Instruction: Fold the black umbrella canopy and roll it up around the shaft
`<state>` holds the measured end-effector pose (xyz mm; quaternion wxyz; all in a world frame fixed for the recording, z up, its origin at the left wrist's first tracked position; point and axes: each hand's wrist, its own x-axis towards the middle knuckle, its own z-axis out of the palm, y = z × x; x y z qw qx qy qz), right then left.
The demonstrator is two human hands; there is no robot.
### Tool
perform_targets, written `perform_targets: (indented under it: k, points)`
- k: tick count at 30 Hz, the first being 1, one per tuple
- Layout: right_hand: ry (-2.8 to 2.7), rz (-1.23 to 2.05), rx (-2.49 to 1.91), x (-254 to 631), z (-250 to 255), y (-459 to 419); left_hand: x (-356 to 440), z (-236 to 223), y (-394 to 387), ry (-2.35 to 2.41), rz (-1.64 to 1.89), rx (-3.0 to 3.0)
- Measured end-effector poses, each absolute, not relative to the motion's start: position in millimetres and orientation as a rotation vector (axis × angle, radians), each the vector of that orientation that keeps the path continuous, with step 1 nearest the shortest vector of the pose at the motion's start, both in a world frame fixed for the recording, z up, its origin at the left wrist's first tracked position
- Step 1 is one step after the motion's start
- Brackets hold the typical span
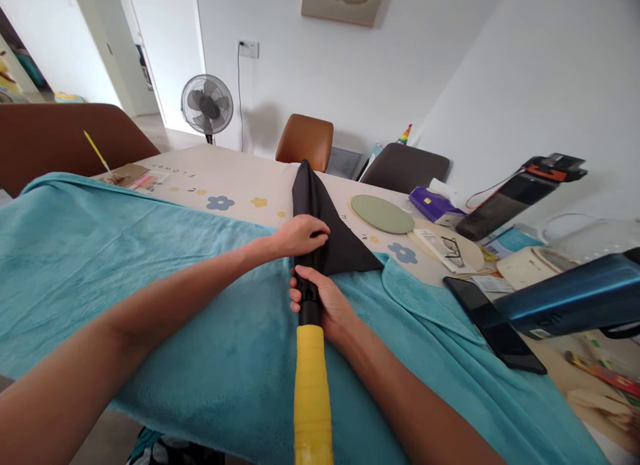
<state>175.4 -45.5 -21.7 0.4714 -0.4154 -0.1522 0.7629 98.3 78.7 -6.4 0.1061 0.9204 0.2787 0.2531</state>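
A black umbrella (313,192) with a yellow-wrapped handle (313,385) points away from me across the table, its handle end toward my body. Its canopy is gathered along the shaft, with one loose flap of black cloth (345,248) spread to the right. My right hand (325,298) is wrapped around the black neck just above the yellow grip. Farther up, my left hand (303,235) lies over the gathered canopy with curled fingers, partly hidden from view. Beneath both arms is a turquoise blanket (225,318).
On the right are a smartphone (493,325), a blue bottle (575,295), eyeglasses (453,252), a green oval mat (383,214), a purple tissue pack (435,205) and a dark tumbler (505,198). Chairs (305,142) and a fan (207,105) stand beyond the table.
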Motion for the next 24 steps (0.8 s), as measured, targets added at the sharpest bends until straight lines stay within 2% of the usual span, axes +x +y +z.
perform_targets:
  k: [6, 12, 24]
  points:
    - [-0.403, 1.857, -0.999, 175, -24, -46, 105, -9, 69, 0.816, 0.410, 2.899]
    - [-0.381, 1.873, -0.965, 178, -25, -45, 132, -5, 66, 1.013, 0.336, 2.989]
    - [-0.380, 1.886, -0.915, 181, -29, -41, 181, -11, 89, 0.728, 0.169, 3.029]
